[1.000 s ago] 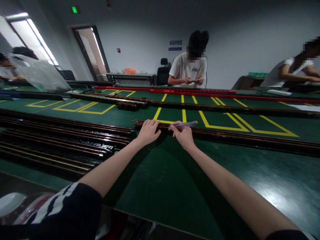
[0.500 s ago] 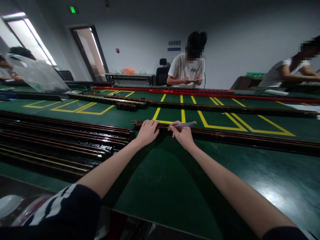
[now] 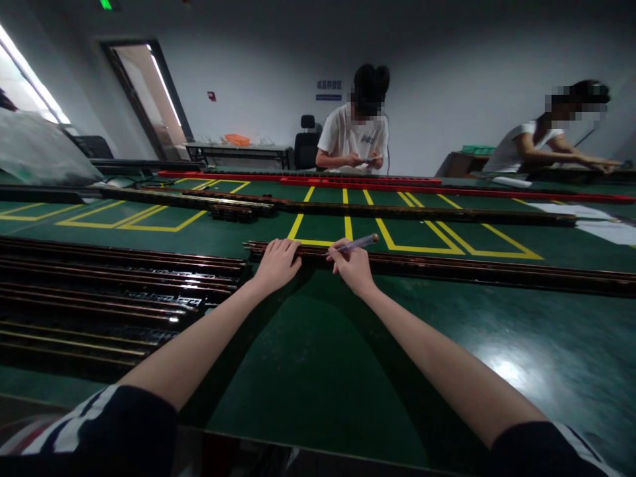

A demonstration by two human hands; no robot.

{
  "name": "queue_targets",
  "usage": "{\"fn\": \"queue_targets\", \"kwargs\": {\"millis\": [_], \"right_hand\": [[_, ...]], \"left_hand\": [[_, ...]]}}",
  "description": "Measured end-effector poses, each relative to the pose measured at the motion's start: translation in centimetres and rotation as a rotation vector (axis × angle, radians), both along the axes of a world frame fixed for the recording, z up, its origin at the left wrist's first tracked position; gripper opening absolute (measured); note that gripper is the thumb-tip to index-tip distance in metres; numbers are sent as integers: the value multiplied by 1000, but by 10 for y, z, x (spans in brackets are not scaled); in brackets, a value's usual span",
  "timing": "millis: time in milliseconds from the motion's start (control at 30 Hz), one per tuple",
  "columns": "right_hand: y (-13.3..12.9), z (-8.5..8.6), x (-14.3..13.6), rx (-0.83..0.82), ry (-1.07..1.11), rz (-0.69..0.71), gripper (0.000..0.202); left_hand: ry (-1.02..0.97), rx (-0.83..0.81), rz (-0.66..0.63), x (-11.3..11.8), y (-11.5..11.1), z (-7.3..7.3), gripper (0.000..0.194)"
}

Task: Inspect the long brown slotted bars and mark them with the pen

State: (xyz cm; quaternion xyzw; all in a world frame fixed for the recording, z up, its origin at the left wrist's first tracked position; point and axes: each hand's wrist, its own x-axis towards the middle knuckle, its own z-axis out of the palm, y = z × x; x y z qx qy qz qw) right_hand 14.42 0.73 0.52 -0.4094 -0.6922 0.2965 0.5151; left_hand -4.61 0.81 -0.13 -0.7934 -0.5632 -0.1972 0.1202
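Rail [image 3: 447, 268] under unclenched left hand [image 3: 277, 265], right hand [image 3: 354, 265] around tool [image 3: 362, 242], green table [image 3: 308, 377], grey room [image 3: 258, 86].

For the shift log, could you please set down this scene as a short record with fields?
left hand: resting on the near dark strip
right hand: holding a pen-like tool, its tip at the strip
left side: several long dark strips lying side by side
surface: green table with yellow lines
across the table: person in a white shirt
beyond, on a side table: orange basket
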Motion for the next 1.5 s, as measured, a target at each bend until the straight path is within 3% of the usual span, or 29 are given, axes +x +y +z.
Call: {"fn": "queue_targets", "kwargs": {"millis": [133,400,833,1500], "right_hand": [[1,1,3,-9,11,6,13],[3,-1,26,-41,-30,197,6],[-2,-1,31,-30,54,67,9],[1,-4,33,-6,71,47,10]], "left_hand": [[18,2,10,0,0,0,36],[21,9,-2,1,1,1,35],[55,0,-1,0,3,1,38],[58,-29,-88,3,5,-1,44]]}}
